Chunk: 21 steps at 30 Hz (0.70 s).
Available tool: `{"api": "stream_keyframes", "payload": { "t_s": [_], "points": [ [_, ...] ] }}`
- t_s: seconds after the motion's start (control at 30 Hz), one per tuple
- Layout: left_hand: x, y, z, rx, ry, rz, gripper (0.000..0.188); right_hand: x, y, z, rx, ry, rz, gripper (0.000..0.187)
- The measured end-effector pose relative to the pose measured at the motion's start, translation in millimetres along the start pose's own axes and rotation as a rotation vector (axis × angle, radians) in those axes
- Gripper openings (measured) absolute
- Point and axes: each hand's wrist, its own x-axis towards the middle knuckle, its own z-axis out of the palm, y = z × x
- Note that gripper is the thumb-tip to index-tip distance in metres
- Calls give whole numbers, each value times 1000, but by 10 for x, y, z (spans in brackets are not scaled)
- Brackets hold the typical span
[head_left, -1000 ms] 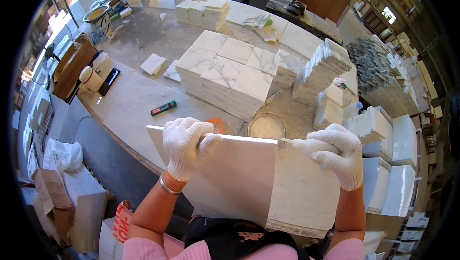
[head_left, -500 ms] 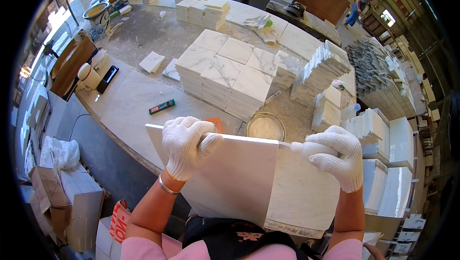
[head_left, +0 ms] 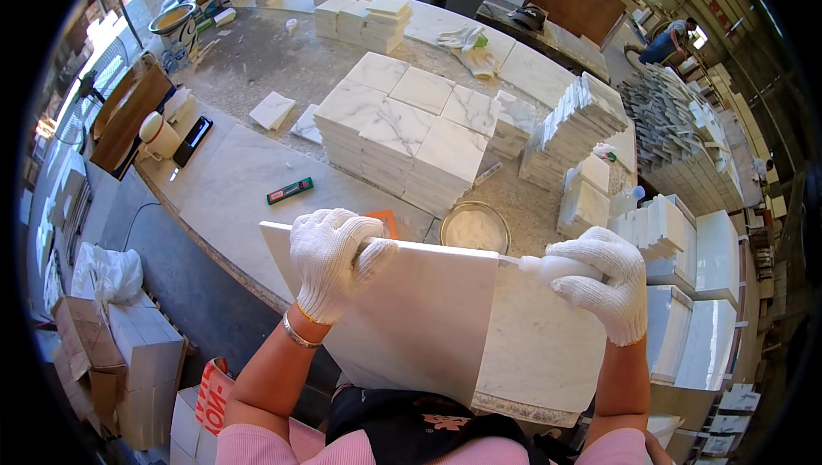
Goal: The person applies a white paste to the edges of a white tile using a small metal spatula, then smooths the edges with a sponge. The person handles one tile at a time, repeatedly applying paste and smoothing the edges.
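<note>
Left hand [head_left: 334, 255] clamps and partly covers the slab [head_left: 419, 319]; right hand [head_left: 599, 281] wraps a half-hidden bottle [head_left: 533, 267]; round pan [head_left: 476, 203] holds something pale [head_left: 473, 229], unclear.

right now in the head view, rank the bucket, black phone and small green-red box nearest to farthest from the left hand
From the left hand:
1. Small green-red box: just beyond, slightly left
2. Black phone: farther out, left
3. Bucket: far upper left
</note>
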Motion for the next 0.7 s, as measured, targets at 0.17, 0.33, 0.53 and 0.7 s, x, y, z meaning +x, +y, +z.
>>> {"api": "stream_keyframes", "payload": {
  "t_s": [0.17,0.33,0.53,0.7],
  "points": [
    [-1,1,1,6,-1,0,27,10,-21,5,16,-7,16,39],
    [1,6,-4,10,-8,-3,28,9,3,5,16,-16,16,38],
    [-4,2,4,9,-3,-1,29,1,-2,5,16,-13,28,37],
    [-2,9,-6,14,-12,-9,29,-4,8,-5,103,8,63,37]
  ]
}}
